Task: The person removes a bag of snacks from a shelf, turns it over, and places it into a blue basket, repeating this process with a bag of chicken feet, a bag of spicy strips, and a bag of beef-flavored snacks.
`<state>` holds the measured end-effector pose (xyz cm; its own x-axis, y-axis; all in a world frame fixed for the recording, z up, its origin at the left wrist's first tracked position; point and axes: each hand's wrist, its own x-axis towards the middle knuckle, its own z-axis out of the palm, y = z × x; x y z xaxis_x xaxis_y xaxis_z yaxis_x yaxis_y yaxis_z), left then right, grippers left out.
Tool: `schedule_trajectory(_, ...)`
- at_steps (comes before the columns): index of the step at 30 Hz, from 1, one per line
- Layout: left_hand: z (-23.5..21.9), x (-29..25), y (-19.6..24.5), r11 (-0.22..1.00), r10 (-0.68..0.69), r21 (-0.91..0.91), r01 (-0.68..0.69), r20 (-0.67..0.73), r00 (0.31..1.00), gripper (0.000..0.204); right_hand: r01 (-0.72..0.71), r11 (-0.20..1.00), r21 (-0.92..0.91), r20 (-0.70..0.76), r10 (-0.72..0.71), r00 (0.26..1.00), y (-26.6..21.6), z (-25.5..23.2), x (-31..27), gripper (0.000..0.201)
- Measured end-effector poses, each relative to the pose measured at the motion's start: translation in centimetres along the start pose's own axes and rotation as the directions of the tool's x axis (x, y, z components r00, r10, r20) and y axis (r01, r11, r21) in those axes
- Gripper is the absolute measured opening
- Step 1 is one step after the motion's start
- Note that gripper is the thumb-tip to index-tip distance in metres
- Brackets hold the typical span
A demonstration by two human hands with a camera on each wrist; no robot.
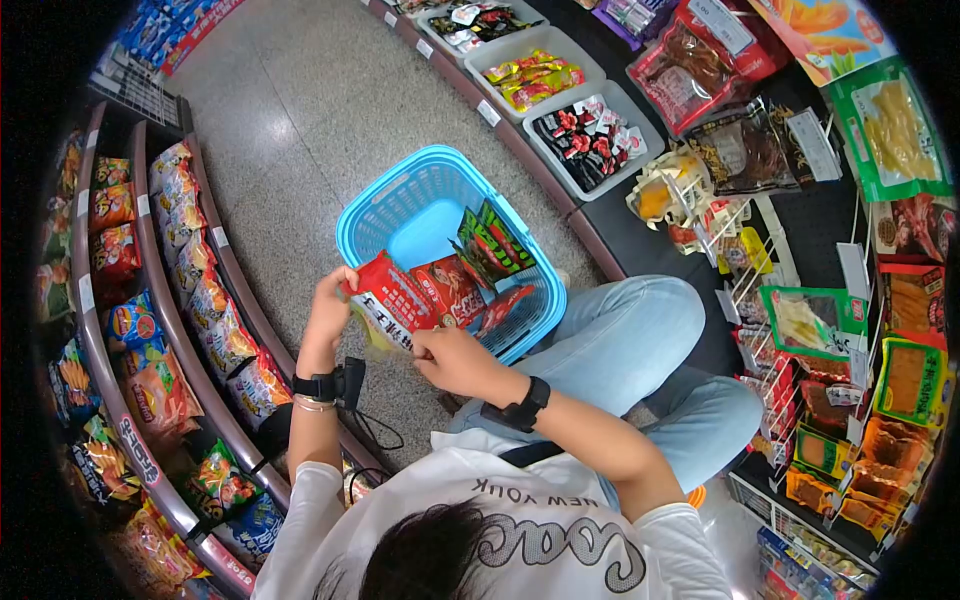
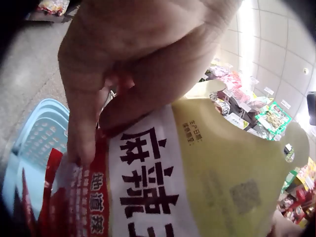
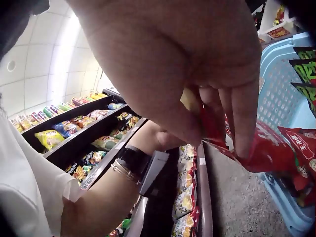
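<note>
Red glossy packet (image 1: pixel 396 300); left hand (image 1: pixel 328 305) pinches it.

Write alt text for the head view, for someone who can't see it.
A person's left hand and right hand grip a red, white and yellow packet by a light-blue basket that holds other snack packets. Shop shelves of snacks stand on both sides.
</note>
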<state>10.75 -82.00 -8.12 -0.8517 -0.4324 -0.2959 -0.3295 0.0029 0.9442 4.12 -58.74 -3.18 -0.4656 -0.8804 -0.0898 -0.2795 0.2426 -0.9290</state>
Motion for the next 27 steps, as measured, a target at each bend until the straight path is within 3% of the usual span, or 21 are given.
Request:
schedule_trajectory(4,3.2,0.6,2.5,0.989,-0.028,-0.145,0.027,-0.002,1.0,0.019,-0.062,0.998,-0.018,-0.054,0.061,0.997,0.6,-1.7,-0.3,0.01)
schedule_trajectory(8,5.3,3.1,0.7,0.912,-0.354,-0.198,0.359,0.059,0.933,0.024,-0.127,0.983,-0.131,-0.072,0.118,0.99,2.9,-2.6,-0.4,0.012)
schedule_trajectory(9,6.1,3.6,-0.3,0.887,-0.365,-0.276,0.371,0.074,0.928,0.024,-0.163,0.967,-0.197,-0.086,0.149,0.985,3.3,-2.8,-0.3,0.008)
schedule_trajectory(12,7.7,4.8,-2.4,0.76,-0.496,-0.369,0.535,0.204,0.844,0.025,-0.235,0.922,-0.308,-0.044,0.233,0.972,6.8,-2.1,0.8,0.006)
schedule_trajectory(13,8.3,4.7,-2.6,0.679,-0.562,-0.407,0.611,0.249,0.789,0.036,-0.265,0.911,-0.316,-0.042,0.266,0.963,7.5,-1.9,1.1,0.01)
schedule_trajectory(16,11.6,4.1,-3.3,0.578,-0.715,-0.37,0.728,0.202,0.67,0.044,-0.265,0.858,-0.44,0.044,0.315,0.948,10.9,0.1,2.2,0.014)
schedule_trajectory(17,12.6,3.9,-4.0,0.592,-0.734,-0.323,0.738,0.16,0.66,0.05,-0.318,0.86,-0.399,-0.007,0.344,0.939,11.4,0.6,2.1,0.016)
schedule_trajectory(18,12.9,4.1,-5.4,0.644,-0.697,-0.277,0.713,0.173,0.696,0.049,-0.368,0.86,-0.353,-0.058,0.372,0.926,11.5,0.9,2.1,0.019)
schedule_trajectory(20,13.7,4.4,-7.4,0.733,-0.619,-0.187,0.654,0.214,0.756,0.047,-0.362,0.86,-0.36,-0.003,0.387,0.922,11.6,0.4,1.9,0.019)
schedule_trajectory(21,14.3,4.3,-6.6,0.726,-0.658,-0.158,0.67,0.125,0.743,0.031,-0.35,0.873,-0.338,0.011,0.376,0.927,11.3,-0.5,1.9,0.019)
schedule_trajectory(23,14.7,4.4,-6.1,0.758,-0.638,-0.107,0.643,0.084,0.766,0.028,-0.326,0.898,-0.296,0.031,0.35,0.936,10.9,-2.7,1.7,0.018)
schedule_trajectory(25,15.0,4.7,-4.8,0.764,-0.642,-0.061,0.642,0.02,0.766,0.026,-0.323,0.936,-0.139,-0.153,0.302,0.941,10.5,-4.5,1.1,0.017)
schedule_trajectory(27,14.7,5.5,-5.2,0.841,-0.537,-0.09,0.533,-0.021,0.844,0.026,-0.309,0.95,0.04,-0.286,0.307,0.908,10.1,-6.6,0.5,0.013)
